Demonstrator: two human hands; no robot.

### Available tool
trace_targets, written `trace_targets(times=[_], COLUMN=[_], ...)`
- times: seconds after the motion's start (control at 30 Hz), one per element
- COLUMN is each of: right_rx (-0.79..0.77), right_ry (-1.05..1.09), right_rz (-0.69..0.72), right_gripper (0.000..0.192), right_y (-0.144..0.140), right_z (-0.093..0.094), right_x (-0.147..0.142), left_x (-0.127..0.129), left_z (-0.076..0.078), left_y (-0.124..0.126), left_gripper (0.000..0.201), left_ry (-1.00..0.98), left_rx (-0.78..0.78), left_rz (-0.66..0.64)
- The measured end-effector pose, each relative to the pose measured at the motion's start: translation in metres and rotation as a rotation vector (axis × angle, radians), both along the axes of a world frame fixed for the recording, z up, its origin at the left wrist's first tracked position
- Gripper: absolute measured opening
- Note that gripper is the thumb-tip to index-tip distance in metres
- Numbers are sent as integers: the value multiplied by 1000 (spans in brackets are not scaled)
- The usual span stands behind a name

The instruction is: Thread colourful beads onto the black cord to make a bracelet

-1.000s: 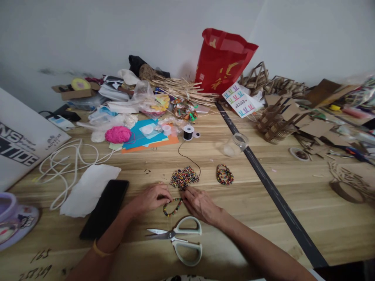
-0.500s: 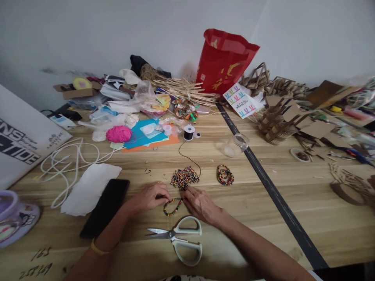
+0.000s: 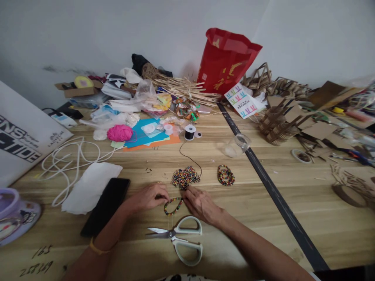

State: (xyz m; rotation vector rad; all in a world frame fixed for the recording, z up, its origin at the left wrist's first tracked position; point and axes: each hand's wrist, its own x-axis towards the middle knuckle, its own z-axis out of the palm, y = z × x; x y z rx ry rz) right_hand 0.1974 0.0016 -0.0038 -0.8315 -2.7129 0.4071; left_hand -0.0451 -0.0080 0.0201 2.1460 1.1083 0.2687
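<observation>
A small loop of multicoloured beads, a beaded bracelet [image 3: 170, 214], lies on the wooden table between my hands. My left hand [image 3: 151, 196] pinches its upper left side, fingers closed. On the upper right, my right hand [image 3: 202, 203] has its fingertips closed on the other side of the strand; the exact grip is partly hidden. Just beyond my fingers is a pile of loose beads [image 3: 185, 177]. Black cord runs from a spool [image 3: 190, 134] down to the pile's right side. Scissors [image 3: 172, 234] with pale handles rest partly open nearer to me.
Several stacked beaded bracelets [image 3: 230, 181] sit right of the pile. A black phone [image 3: 107, 207] and white paper [image 3: 88, 187] lie left. Farther back are a clear plastic jar [image 3: 238, 145], pink yarn [image 3: 120, 133], a red bag [image 3: 225, 58] and woven baskets [image 3: 275, 127].
The whole view has shifted very slightly. My hands and the bracelet hold nearly the same position.
</observation>
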Motion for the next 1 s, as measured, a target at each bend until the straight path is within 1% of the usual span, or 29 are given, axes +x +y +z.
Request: trace_targets(times=[0.2,0.33,0.57,0.8,1.0], right_rx=[31,25,24,20,14], right_ry=[13,7,-5,1,-20], right_rz=[-2,-6,-3,-1,5], right_gripper=[9,9,9,11,12], right_y=[0,0,-1,-1,0], right_z=[-1,1,2,2,1], right_x=[0,0,0,0,1], left_x=[1,1,-3,-7,-9], left_z=[2,0,-3,3,3], left_y=[-1,-2,-2,-1,-2], left_gripper=[16,17,17,20,22], left_ry=[13,12,-51,-64,-58], left_rx=[4,17,10,-61,-55], left_rz=[4,4,3,-47,-54])
